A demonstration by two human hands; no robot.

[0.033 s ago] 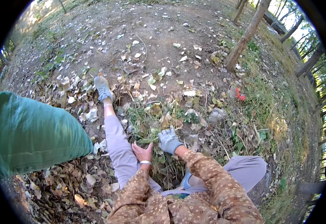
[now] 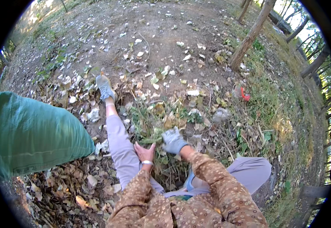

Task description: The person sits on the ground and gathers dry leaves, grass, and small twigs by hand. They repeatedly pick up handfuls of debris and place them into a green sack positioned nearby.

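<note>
My bare left hand [image 2: 145,154], with a pale bracelet at the wrist, rests beside my outstretched leg at the near edge of a clump of green grass [image 2: 149,140]. Its thumb and fingers stand apart around the near side of the blades, and some fingertips are hidden. Just right of it, my right hand [image 2: 174,142] wears a grey-white glove. The gloved fingers are bent in toward the grass, slightly blurred, and green blades run up to them. Dry stems and leaves lie under both hands.
A big green sack [image 2: 44,133] stands at my left. My outstretched leg ends in a grey shoe [image 2: 105,88]. A red scrap [image 2: 244,94] and a clear plastic piece [image 2: 221,115] lie to the right. A tree trunk [image 2: 251,38] rises at the upper right.
My gloved right hand has shifted slightly up and away, and its stretched finger is now curled in. My left hand stays nearly in place.
</note>
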